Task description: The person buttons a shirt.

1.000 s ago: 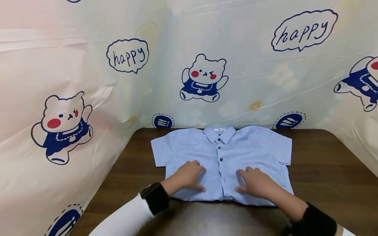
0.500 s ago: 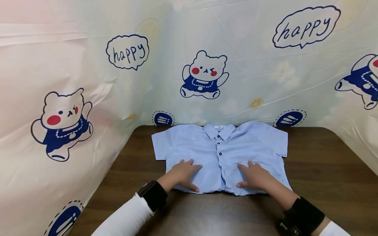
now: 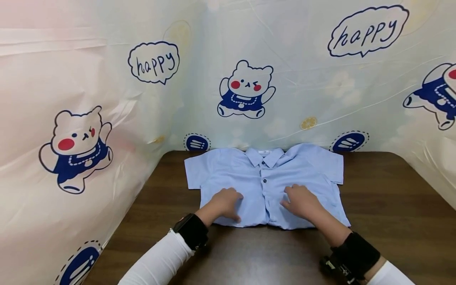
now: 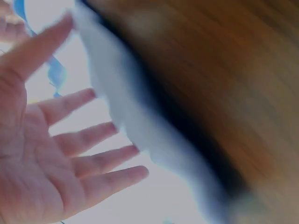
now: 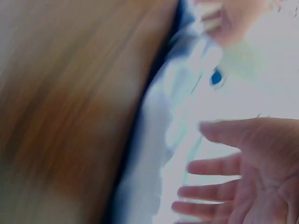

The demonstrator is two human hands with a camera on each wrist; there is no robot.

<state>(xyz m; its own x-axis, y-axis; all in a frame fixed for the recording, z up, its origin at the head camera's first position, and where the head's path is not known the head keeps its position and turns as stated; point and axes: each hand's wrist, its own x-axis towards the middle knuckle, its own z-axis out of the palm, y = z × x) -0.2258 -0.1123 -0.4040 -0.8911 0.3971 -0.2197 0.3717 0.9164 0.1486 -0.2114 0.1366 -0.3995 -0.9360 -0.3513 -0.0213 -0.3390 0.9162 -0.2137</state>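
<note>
A light blue short-sleeved button-up shirt [image 3: 246, 178] lies front up on the table, collar toward the back wall, its near edge forming a straight line. Over its lower left part is my left hand [image 3: 225, 202], and over its lower right part my right hand [image 3: 303, 201]. In the left wrist view the left hand [image 4: 42, 154] has its fingers spread and straight, palm facing the camera, fingertips by the cloth. The right hand [image 5: 261, 172] likewise shows extended fingers beside the shirt [image 5: 149, 154]. Neither hand pinches any cloth. Both wrist views are blurred.
The brown wooden table [image 3: 249, 257] extends on both sides of the shirt and in front of it. A printed curtain [image 3: 199, 91] with bears and "happy" bubbles hangs close behind the table and along its sides. Black bands [image 3: 192, 231] circle both wrists.
Both hands and the shirt appear higher in the head view; the shirt's near edge has shifted away from me. The hands have stayed over the shirt's lower part, their fingers changing slightly.
</note>
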